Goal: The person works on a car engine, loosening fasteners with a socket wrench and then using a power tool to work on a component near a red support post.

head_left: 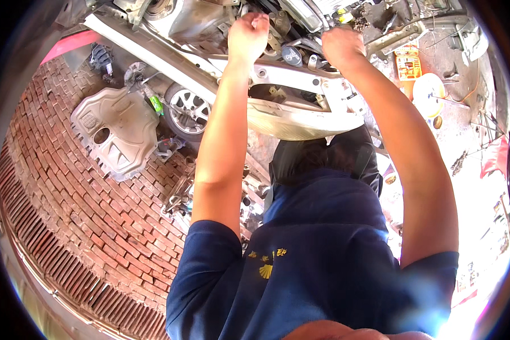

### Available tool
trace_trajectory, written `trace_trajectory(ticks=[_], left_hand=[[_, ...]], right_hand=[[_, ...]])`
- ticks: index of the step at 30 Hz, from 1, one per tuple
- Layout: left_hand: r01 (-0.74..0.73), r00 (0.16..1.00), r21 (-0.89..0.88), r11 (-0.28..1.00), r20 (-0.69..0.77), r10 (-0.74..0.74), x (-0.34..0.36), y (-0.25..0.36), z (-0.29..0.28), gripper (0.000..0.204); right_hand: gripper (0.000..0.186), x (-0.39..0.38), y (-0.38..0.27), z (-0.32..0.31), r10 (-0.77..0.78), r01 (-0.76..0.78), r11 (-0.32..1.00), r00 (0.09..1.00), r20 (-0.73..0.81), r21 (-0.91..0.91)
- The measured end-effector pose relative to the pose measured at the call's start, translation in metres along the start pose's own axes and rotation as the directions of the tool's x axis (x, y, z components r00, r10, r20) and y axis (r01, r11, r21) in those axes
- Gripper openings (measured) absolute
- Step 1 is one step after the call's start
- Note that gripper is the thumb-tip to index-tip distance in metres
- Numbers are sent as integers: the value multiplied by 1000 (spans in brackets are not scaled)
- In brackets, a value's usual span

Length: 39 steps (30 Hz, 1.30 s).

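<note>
Both my arms stretch over the front of a white car body into its opened engine bay. My left hand is curled closed above metal parts at the top of the view. Whatever its fingers hold, if anything, does not show. Further right, my right hand is closed too, its back toward me and its fingertips hidden, beside a dark hose or cable. A round dark grey cap sits between the two hands. Below them a headlight is fitted at the car's front corner.
On the brick floor at left lie a large beige cover panel and a wheel. Loose metal parts are heaped near my left arm. At right are an orange tool case and a white round basin.
</note>
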<state>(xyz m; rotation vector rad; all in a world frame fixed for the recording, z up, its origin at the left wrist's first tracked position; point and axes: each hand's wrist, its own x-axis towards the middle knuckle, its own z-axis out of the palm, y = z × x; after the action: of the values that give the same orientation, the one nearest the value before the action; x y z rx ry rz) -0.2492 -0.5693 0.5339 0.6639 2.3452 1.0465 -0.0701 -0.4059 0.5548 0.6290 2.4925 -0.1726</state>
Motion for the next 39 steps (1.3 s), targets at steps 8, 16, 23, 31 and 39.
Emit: trace_trajectory(ticks=[8, 16, 23, 31, 39], left_hand=[[-300, 909, 73, 951, -280, 309, -78, 1, -46, 27], [-433, 841, 331, 839, -187, 507, -97, -27, -71, 21], [-522, 792, 320, 791, -162, 588, -104, -23, -54, 22], [-432, 744, 516, 740, -259, 616, -102, -48, -80, 21], [-400, 745, 598, 694, -229, 626, -101, -40, -75, 24]], right_hand=[[27, -16, -15, -19, 12, -10, 999, 999, 51, -36], [23, 1, -7, 15, -208, 155, 966, 942, -264, -208], [21, -6, -10, 1, -111, 95, 984, 989, -99, -154], [20, -7, -5, 21, -75, 46, 993, 958, -278, -110], [22, -13, 6, 31, -323, 268, 945, 848, -421, -186]])
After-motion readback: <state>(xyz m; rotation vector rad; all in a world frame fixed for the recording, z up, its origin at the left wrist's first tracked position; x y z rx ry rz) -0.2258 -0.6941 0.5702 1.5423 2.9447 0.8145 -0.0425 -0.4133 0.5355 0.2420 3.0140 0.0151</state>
